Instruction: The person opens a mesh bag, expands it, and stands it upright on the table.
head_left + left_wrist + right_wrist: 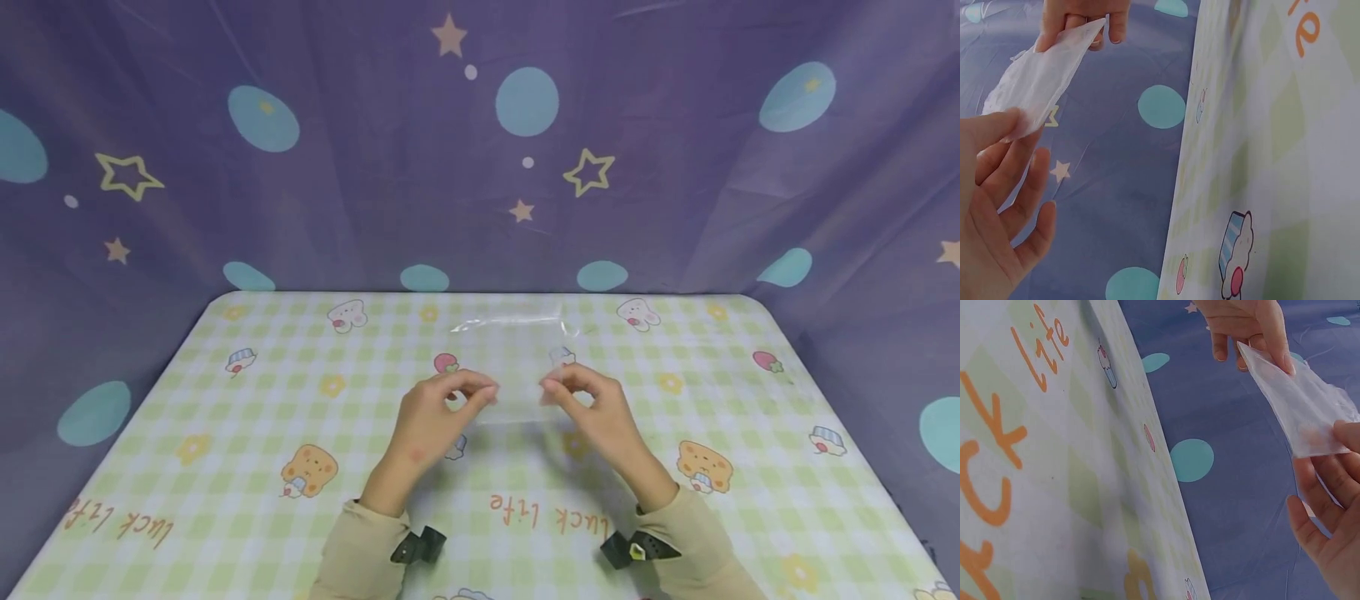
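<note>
A clear plastic bag (517,358) is stretched flat between both hands above the table. My left hand (442,412) pinches its left side between thumb and index finger. On the opposite side, my right hand (596,412) pinches it the same way. In the left wrist view the bag (1041,78) looks thin and milky, with a crumpled far edge; the other fingers of the left hand (1007,206) spread below it. The right wrist view shows the bag (1300,403) held taut, with the right hand (1335,506) at its near corner.
A table (247,542) with a green checked, cartoon-printed cloth lies under the hands. Behind it hangs a purple curtain (390,167) with stars and blue dots, meeting the table's back edge. Dark straps with small black devices (420,546) sit at both wrists.
</note>
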`<move>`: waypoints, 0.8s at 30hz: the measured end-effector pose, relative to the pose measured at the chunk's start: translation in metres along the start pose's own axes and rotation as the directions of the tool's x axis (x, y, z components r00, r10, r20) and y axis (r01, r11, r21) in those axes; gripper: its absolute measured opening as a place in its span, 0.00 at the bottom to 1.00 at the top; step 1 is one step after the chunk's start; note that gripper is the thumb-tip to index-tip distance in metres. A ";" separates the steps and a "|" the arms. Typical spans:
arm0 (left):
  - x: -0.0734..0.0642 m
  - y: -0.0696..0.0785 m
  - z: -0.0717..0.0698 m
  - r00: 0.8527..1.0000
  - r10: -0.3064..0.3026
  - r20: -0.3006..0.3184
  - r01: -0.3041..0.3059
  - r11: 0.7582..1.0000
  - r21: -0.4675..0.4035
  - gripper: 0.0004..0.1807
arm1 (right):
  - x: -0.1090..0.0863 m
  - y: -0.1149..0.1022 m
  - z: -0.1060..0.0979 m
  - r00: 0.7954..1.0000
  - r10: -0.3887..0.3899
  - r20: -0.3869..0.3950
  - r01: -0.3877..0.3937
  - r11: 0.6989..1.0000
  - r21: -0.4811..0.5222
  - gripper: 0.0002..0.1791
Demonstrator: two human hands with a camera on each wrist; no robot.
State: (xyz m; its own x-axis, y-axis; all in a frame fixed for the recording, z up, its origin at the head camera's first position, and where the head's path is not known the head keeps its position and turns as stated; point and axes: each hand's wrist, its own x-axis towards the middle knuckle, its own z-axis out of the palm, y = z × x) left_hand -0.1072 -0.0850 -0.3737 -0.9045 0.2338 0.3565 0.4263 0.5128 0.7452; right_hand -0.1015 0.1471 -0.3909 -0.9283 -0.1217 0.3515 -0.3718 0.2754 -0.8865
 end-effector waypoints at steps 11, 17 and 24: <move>0.001 -0.001 0.001 0.995 0.050 -0.090 -0.052 0.999 -0.012 0.03 | -0.001 0.003 0.003 0.995 -0.021 0.093 0.023 0.999 -0.027 0.04; 0.001 -0.001 -0.001 0.996 0.023 -0.082 -0.025 0.999 -0.025 0.05 | -0.002 -0.001 0.002 1.000 -0.019 0.021 0.020 1.000 -0.022 0.03; 0.001 -0.006 -0.005 0.989 0.044 -0.141 -0.036 0.998 0.054 0.05 | 0.000 -0.002 -0.001 0.998 -0.053 -0.035 0.054 0.998 0.033 0.04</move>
State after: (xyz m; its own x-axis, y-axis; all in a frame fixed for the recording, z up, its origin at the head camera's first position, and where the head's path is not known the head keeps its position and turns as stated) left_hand -0.1106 -0.0917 -0.3751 -0.8748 0.1368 0.4647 0.4577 0.5478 0.7003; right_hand -0.1005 0.1478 -0.3893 -0.9072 -0.1027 0.4080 -0.4206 0.2370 -0.8757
